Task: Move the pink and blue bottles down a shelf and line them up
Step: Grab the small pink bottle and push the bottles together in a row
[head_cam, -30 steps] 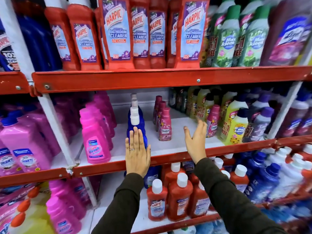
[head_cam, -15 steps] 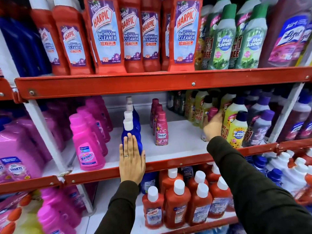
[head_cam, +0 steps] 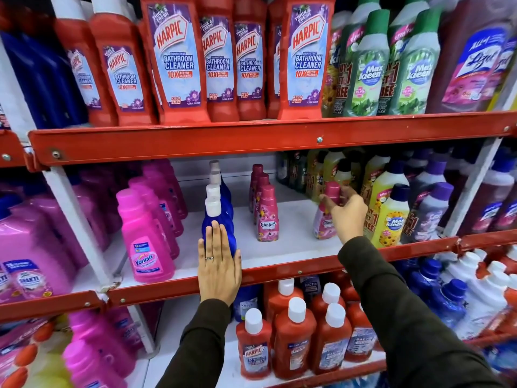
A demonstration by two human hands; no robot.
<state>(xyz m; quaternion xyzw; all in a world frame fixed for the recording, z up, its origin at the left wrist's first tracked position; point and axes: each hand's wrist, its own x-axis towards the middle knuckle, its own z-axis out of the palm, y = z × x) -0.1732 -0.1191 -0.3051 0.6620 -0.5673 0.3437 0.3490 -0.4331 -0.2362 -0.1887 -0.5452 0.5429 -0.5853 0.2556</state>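
On the middle shelf [head_cam: 296,249] a row of blue bottles with white caps [head_cam: 217,217] runs front to back. My left hand [head_cam: 219,264] lies flat, fingers together, against the front blue bottle and the red shelf lip. To the right stands a row of dark pink Comfort bottles [head_cam: 267,217]. Farther right, a single pink Comfort bottle [head_cam: 324,222] stands slightly tilted beside yellow bottles. My right hand [head_cam: 345,212] grips it around the neck just under its cap.
Pink Vanish bottles [head_cam: 145,239] fill the shelf's left side, and yellow and purple Max Kleen bottles [head_cam: 391,217] the right. Red Harpic bottles [head_cam: 179,60] stand above and on the lower shelf [head_cam: 293,334]. A white upright [head_cam: 75,219] divides the bays.
My right hand reached right from the shelf front and took hold of the single pink bottle. My left hand stayed against the front blue bottle.
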